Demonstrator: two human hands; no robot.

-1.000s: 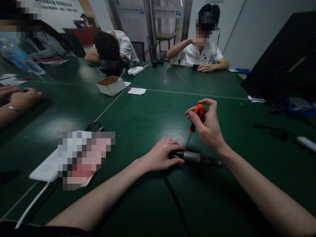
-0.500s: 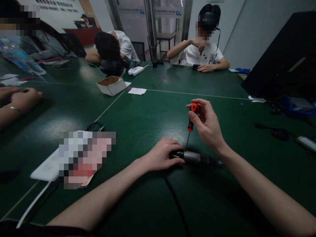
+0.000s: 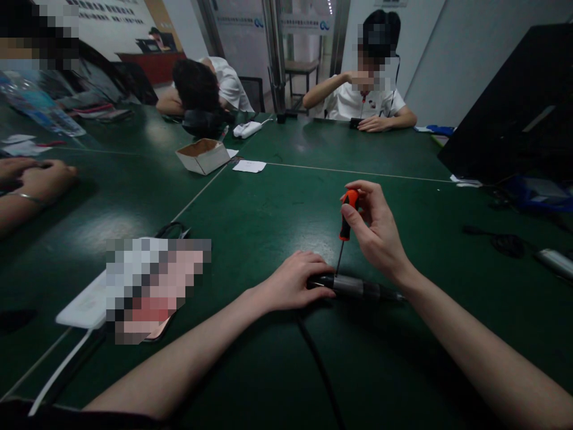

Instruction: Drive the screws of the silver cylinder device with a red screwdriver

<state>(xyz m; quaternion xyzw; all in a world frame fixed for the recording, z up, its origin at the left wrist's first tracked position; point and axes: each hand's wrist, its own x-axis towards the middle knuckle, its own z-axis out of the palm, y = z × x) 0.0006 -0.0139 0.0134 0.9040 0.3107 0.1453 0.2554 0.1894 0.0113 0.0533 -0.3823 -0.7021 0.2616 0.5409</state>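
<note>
A dark, pen-shaped tool [image 3: 350,285] with a grey middle band lies on its side on the green table. My left hand [image 3: 301,280] is closed around its black left end. A black cable [image 3: 319,358] runs from beneath that hand towards the near edge. My right hand [image 3: 375,230] grips the handle of a red and black screwdriver [image 3: 349,209] between thumb and fingers. The screwdriver stands nearly upright, its tip at the tool's upper side beside the left fingers. The exact contact at the tip is too small to make out.
On the left are a white power strip [image 3: 83,298] and a pinkish, blurred-out item [image 3: 179,280]. Farther back stand an open box [image 3: 203,156] and a paper slip [image 3: 249,166]. A dark monitor [image 3: 505,101] is at right. Other people sit around the table.
The fingers of my right hand have shifted slightly around the screwdriver handle, which looks a little turned and lower. My left hand and the dark tool have stayed in place.
</note>
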